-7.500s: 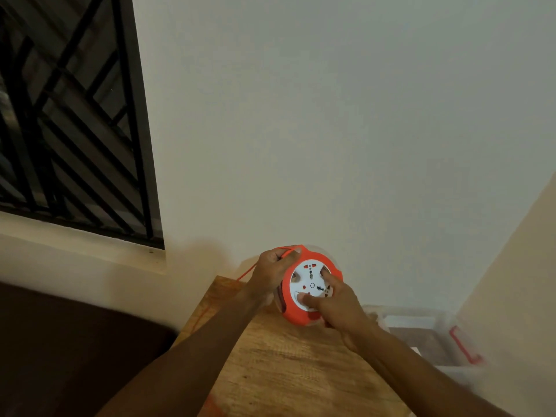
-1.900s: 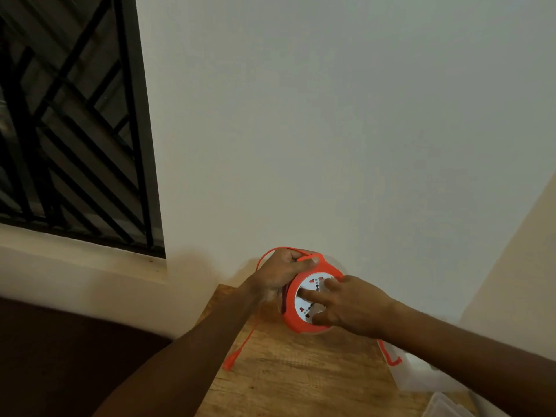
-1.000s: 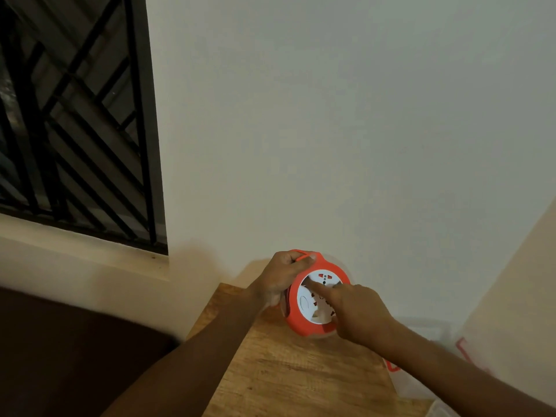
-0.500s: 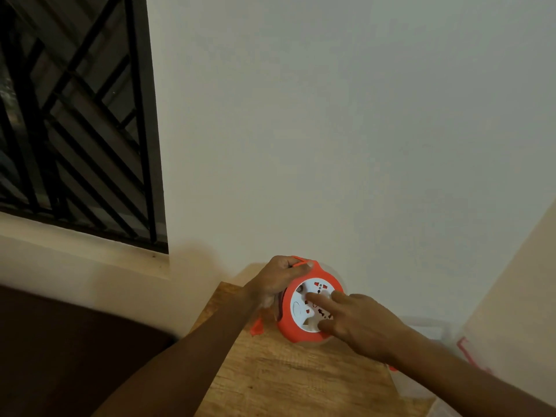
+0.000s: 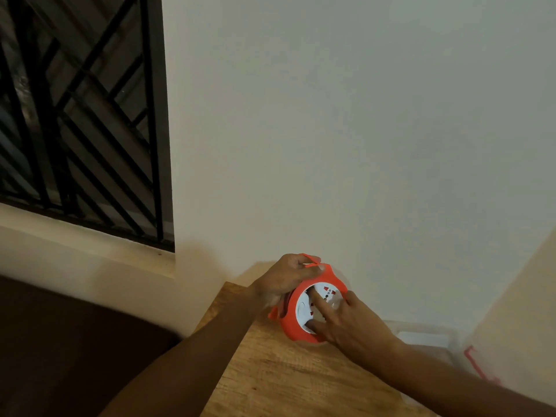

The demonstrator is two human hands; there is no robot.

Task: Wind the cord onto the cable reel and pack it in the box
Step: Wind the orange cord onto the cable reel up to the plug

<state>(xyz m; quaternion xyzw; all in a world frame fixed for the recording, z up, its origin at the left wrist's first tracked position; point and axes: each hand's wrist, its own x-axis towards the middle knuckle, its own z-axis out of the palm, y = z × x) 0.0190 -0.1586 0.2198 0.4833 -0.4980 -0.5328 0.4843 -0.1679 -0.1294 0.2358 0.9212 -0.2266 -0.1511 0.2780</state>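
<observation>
A: Where is the cable reel (image 5: 296, 322)?

B: It stands on edge at the far end of the wooden counter (image 5: 270, 383), close to the white wall (image 5: 331, 130), with its white socket face turned toward the camera inside the orange rim.

A: And the left hand (image 5: 287, 281)?

B: It sits on the reel's upper left side, fingers curled over the top of the rim and gripping it. A short stretch of orange cord (image 5: 311, 261) shows at its fingertips, right at the top of the reel.

A: The right hand (image 5: 350, 322)?

B: It lies against the reel's front from the lower right. Its fingers are stretched out fairly straight, the tips pressing on the white face; they do not wrap around anything.

A: Is the box in view?

B: Yes. A clear plastic box (image 5: 427, 338) with a red latch sits to the right, beyond the counter's edge and behind the right forearm, apart from the reel.

A: Anything else?

B: A barred window (image 5: 78, 115) fills the upper left.
</observation>
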